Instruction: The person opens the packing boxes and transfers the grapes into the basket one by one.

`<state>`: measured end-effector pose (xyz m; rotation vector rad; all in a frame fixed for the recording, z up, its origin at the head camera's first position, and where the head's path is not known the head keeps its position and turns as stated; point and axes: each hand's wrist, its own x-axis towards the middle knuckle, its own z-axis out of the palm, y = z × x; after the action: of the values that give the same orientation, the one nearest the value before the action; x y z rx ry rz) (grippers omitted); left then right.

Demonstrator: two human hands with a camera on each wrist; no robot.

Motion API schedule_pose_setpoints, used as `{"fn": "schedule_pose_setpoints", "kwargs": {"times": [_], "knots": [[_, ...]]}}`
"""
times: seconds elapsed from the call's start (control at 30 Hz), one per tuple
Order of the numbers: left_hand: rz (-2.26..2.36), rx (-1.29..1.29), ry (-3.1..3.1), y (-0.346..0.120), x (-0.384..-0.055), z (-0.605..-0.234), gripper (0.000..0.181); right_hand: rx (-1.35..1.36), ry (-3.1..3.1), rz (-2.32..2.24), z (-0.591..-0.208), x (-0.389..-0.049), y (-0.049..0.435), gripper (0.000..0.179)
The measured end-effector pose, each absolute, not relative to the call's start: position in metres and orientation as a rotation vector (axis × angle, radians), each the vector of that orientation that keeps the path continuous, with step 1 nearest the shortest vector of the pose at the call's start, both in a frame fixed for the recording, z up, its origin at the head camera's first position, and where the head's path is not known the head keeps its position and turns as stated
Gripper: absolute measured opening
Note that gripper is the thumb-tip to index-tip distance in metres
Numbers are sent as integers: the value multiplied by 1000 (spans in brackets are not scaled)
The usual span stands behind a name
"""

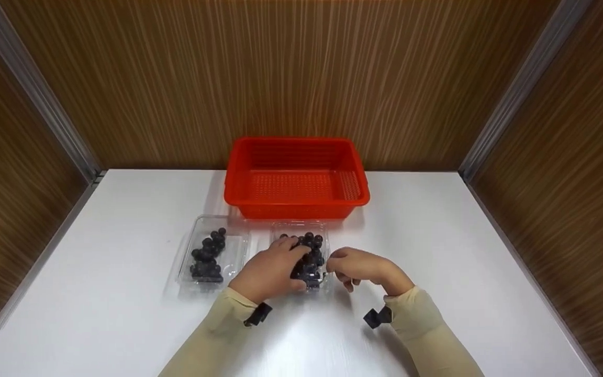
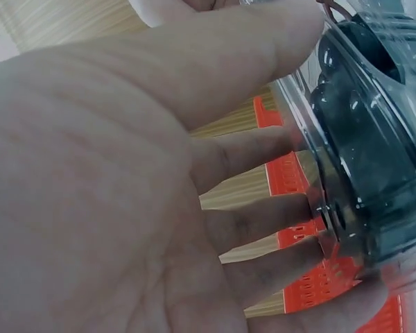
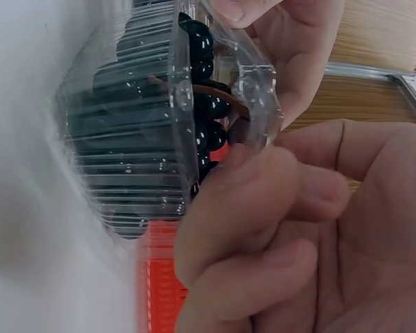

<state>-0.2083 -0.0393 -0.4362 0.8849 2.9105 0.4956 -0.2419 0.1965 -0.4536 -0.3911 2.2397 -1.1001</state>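
Just in front of the red basket (image 1: 297, 202), we rest spread left-hand fingers (image 1: 297, 252) against the clear box (image 1: 299, 226) of dark grapes (image 1: 311, 271), likely steadying it; our right hand (image 1: 360, 266) pinches its rim, probably for control; another box (image 1: 237, 248) sits front-left of the basket

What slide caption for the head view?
Left hand and right hand at a clear box of grapes; another box alongside, red basket behind.

Both arms (image 1: 210, 335) reach forward, converging. The left grip (image 1: 274, 268) lies palm downward, fingers straight and spread, thumb apart. The right grip (image 1: 361, 266) droops from its bent wrist (image 1: 400, 289), fingers curled, thumb and forefinger pinching, as far as I can tell.
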Motion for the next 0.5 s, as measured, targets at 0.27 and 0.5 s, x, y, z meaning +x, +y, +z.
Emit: {"fn": "schedule_pose_setpoints", "kwargs": {"times": [0.27, 0.5], "knots": [[531, 904, 2873, -39, -209, -438, 75, -395, 2280, -940, -450, -237, 195, 12], [556, 909, 2864, -39, -208, -439, 73, -435, 2333, -857, -448, -232, 192, 17]]}}
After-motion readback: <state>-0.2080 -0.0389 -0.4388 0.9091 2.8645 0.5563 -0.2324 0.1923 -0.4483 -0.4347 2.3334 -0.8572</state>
